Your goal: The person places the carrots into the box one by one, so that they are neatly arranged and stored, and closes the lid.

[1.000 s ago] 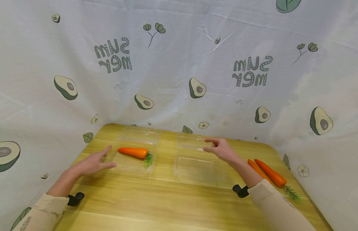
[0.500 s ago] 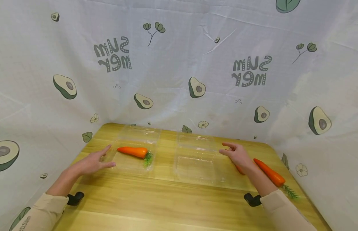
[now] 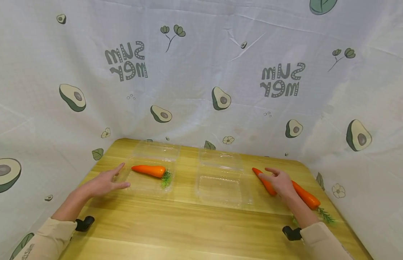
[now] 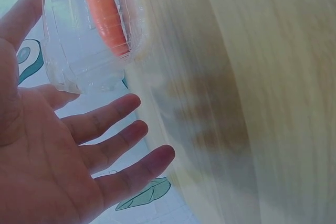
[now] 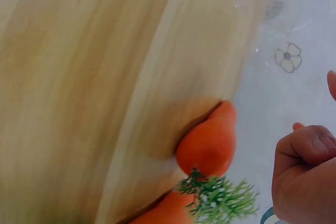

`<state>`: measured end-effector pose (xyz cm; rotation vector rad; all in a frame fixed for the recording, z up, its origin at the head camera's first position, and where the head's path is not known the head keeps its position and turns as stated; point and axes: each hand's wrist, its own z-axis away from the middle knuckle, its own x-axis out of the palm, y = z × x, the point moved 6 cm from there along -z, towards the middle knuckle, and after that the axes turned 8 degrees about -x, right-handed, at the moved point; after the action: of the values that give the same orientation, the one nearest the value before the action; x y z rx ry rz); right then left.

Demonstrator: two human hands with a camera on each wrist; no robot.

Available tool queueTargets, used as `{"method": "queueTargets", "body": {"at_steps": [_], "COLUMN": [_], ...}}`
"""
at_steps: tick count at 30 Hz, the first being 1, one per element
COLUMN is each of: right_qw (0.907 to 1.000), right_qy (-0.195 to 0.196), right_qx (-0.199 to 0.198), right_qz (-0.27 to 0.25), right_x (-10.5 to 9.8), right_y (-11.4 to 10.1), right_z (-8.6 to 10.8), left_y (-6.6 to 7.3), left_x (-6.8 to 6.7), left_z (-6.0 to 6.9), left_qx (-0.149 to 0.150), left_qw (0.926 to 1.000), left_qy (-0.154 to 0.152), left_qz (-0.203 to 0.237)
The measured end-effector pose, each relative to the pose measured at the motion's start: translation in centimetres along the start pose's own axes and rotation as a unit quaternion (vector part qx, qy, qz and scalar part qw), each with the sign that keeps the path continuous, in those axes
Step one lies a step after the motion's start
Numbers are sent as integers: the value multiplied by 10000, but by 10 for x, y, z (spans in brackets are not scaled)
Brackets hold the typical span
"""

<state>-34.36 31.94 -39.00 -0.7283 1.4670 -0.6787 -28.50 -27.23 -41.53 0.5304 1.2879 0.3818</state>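
Observation:
In the head view an orange carrot [image 3: 148, 170] with green leaves lies in the left clear plastic box [image 3: 149, 188], whose lid stands open. My left hand [image 3: 102, 183] is spread at that box's left side; the left wrist view shows its palm [image 4: 47, 156] and straight fingers. The right clear box [image 3: 219, 187] holds nothing. Over a second carrot [image 3: 263, 181] is my right hand [image 3: 280, 182], thumb and index finger extended; contact is unclear. A third carrot [image 3: 306, 196] lies beyond it. The right wrist view shows curled fingers [image 5: 310, 148] beside a carrot [image 5: 207, 148].
The wooden table [image 3: 175, 227] meets a white cloth [image 3: 188, 72] printed with avocados at its back and sides. Open lids [image 3: 220, 159] extend from the boxes toward the back edge.
My right hand has moved from above the right box rightward and down toward the carrots. The left hand has stayed in place.

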Motion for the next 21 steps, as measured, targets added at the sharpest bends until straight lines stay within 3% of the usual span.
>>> {"method": "queueTargets", "body": {"at_steps": [21], "right_qw": [9966], "right_qy": [222], "right_qx": [728], "right_qz": [316], "right_x": [-15], "right_y": [42], "right_z": [3], "left_y": [1], "left_x": [1], "left_z": [1], "left_qx": [76], "left_qw": [10000], "left_qy": [47], "left_qz": [-7]}}
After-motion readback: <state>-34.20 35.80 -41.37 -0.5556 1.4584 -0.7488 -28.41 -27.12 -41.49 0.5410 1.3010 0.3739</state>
